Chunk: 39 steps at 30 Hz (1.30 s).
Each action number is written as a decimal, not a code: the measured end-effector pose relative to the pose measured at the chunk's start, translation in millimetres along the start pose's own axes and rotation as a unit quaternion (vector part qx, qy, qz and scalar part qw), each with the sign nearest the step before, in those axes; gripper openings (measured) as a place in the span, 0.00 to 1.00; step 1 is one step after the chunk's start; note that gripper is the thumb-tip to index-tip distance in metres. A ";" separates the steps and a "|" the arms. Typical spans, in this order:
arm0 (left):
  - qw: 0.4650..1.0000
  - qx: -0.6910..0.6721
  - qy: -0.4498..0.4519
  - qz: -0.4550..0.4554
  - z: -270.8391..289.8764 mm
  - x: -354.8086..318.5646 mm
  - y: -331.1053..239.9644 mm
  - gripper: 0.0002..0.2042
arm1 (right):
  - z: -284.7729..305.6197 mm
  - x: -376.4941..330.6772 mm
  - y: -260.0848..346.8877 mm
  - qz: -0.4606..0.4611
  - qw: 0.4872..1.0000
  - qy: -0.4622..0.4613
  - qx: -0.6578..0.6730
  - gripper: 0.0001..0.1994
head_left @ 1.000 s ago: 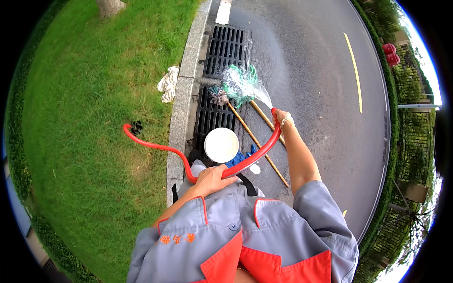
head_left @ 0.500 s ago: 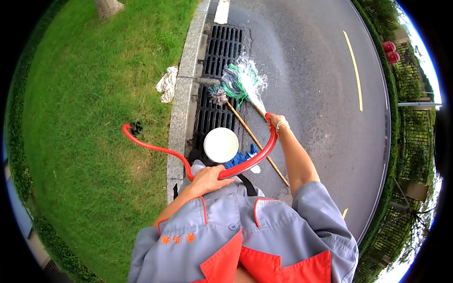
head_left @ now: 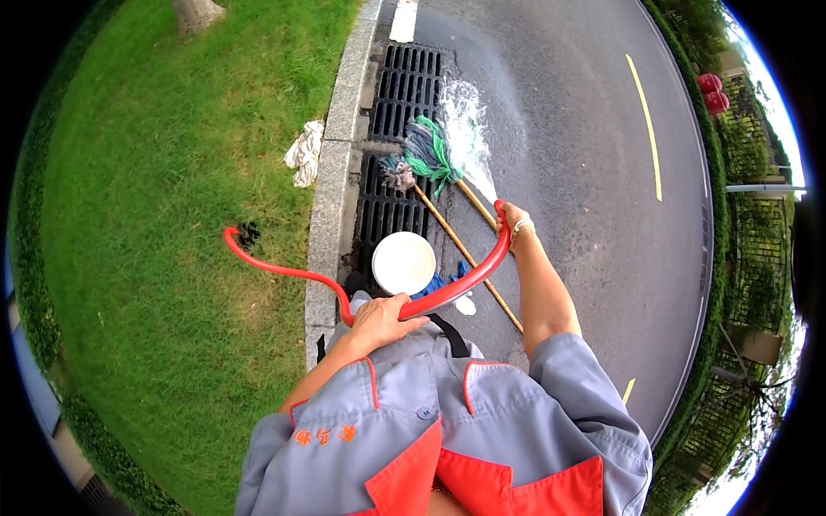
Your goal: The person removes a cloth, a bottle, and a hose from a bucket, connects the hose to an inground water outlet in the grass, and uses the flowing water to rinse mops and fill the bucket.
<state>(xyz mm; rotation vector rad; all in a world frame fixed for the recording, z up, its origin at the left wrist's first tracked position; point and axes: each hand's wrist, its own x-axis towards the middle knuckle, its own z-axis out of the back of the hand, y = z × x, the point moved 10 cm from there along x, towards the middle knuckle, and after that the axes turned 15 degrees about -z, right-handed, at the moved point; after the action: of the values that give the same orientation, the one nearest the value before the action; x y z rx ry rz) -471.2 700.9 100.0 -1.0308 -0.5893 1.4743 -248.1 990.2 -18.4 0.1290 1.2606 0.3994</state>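
My right hand (head_left: 514, 219) is closed around the end of a red hose (head_left: 471, 282), out over the road. White water (head_left: 467, 129) sprays from it onto the asphalt just right of a mop with green and grey strands (head_left: 430, 155). Lower along the hose, my left hand (head_left: 379, 323) grips it close to my waist. The mop head rests partly on the drain grate (head_left: 410, 60). Beside it lies a smaller grey mop (head_left: 397, 175), its wooden handle slanting toward me under the hose. A round white bucket (head_left: 403, 288) stands in front of my left hand.
A stone curb (head_left: 331, 206) divides the road from the grass (head_left: 172, 198). A crumpled whitish cloth (head_left: 305, 155) lies at the grass edge. Blue items (head_left: 433, 285), partly hidden by bucket and hose, lie on the road. The hose comes out of a dark hole (head_left: 248, 235) in the lawn.
My right hand has shifted slightly right with the hose end. The spray has moved off the green mop head onto the road beside it. My left hand stays nearly in place.
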 end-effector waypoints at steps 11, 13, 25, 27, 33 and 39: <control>0.999 -0.026 0.041 -0.003 -20.0 -1.1 -1.5 0.24 | -8.0 -14.5 24.6 0.041 0.992 -0.050 -0.112 0.11; 0.999 -0.031 0.031 -0.008 -17.3 -1.4 -1.2 0.24 | -28.4 -35.7 26.5 0.056 0.979 -0.062 -0.187 0.11; 0.997 -0.057 0.043 0.011 -9.2 -12.4 0.2 0.26 | -70.6 -41.1 38.8 0.070 0.944 -0.080 -0.311 0.14; 0.996 -0.067 0.040 0.032 -12.8 -15.9 1.2 0.26 | -68.8 -32.3 44.3 0.068 0.949 -0.077 -0.299 0.13; 0.999 -0.045 -0.011 0.014 1.5 -7.0 3.3 0.24 | -70.0 -41.8 52.9 0.066 0.971 -0.065 -0.219 0.14; 0.998 -0.057 0.000 0.014 -15.3 -3.8 5.9 0.24 | -72.8 -41.1 70.3 0.094 0.958 -0.068 -0.261 0.14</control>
<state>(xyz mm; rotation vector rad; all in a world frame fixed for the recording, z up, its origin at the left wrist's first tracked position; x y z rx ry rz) -461.5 693.1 88.8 -1.1319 -0.6675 1.4786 -342.5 1031.4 18.0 -0.1725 0.9743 0.8609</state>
